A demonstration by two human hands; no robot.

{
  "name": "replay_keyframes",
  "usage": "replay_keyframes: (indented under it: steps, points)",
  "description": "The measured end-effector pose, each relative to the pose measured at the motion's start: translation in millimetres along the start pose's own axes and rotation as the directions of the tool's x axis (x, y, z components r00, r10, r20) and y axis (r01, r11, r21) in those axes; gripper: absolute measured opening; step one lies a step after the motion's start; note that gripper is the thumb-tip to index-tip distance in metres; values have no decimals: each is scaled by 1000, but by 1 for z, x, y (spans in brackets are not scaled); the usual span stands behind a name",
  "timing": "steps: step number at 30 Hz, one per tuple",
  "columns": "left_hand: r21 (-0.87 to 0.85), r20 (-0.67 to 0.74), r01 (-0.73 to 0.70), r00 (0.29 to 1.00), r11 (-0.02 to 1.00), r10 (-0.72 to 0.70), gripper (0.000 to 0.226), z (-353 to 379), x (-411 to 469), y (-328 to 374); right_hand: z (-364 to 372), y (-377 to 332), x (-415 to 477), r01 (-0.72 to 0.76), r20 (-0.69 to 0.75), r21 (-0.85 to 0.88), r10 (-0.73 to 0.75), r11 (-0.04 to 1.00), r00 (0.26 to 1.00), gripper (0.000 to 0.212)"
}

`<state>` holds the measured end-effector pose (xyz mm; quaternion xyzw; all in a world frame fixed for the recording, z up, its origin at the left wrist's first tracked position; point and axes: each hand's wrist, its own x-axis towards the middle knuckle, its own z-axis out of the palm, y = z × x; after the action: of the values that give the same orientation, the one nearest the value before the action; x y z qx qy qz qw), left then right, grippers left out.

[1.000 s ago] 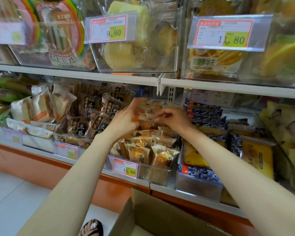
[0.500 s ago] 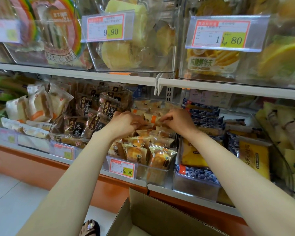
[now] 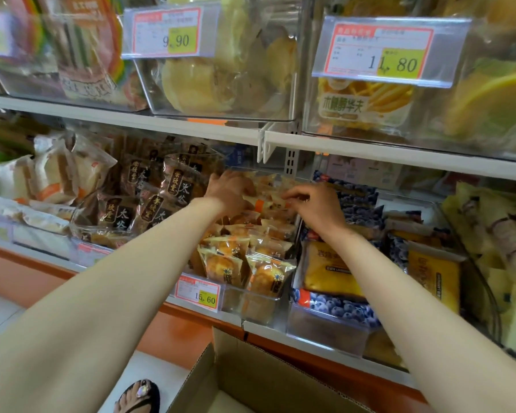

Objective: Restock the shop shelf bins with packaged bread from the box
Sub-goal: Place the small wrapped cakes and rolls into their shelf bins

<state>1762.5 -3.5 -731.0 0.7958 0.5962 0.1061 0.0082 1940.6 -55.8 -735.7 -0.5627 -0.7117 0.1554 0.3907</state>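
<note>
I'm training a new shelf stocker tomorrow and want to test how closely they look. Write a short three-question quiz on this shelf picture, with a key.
1. True or false: the left hand and the right hand both reach among the bread packets in the bin with the 15.60 tag.
2. What lies in the neighbouring bin on the right? A) blueberry-print packs B) glass bottles C) tin cans
3. Fill in: the upper-shelf tag on the right reads ____.

Key: 1 true; 2 A; 3 11.80
</note>
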Motion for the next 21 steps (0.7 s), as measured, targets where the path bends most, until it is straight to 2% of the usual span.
replay_keyframes:
  steps: [2, 4, 6, 9, 11, 13, 16, 19, 21]
  points:
    - [22, -26, 2, 1000, 1000, -1, 23, 1, 5, 2, -2, 2, 1, -2, 14, 3, 2, 1000, 1000, 19]
    - [-1, -94, 21, 995, 1000, -21, 11, 1, 9, 6, -2, 5, 1, -1, 32, 4, 1, 1000, 999, 19]
    - [-42, -142, 60, 988, 997, -65, 9, -1, 11, 8, -2, 6, 2, -3, 49, 5, 3, 1000, 999, 19]
    - [-235, -152, 104, 978, 966, -143, 13, -11, 9, -4, -1, 6, 2, -17, 66, 10, 16, 1000, 998, 18]
    - [-379, -175, 94, 970, 920, -171, 27, -18, 1, -16, -1, 5, 3, -25, 61, 26, 23, 999, 998, 18]
    - [-501, -218, 67, 955, 863, -201, 29, -23, -13, -22, 1, 5, 4, -22, 53, 49, 19, 999, 998, 19]
    - [-687, -290, 19, 910, 726, -298, 24, -30, -41, -23, 3, 3, 5, -22, 44, 71, 19, 997, 999, 19]
    - [-873, -303, -67, 850, 483, -430, 21, -39, -69, -27, 4, -1, 3, -28, 34, 113, 25, 993, 999, 21]
    - [-939, -262, -94, 820, 330, -510, 21, -44, -85, -32, 4, -7, 1, -38, 40, 170, 32, 985, 999, 25]
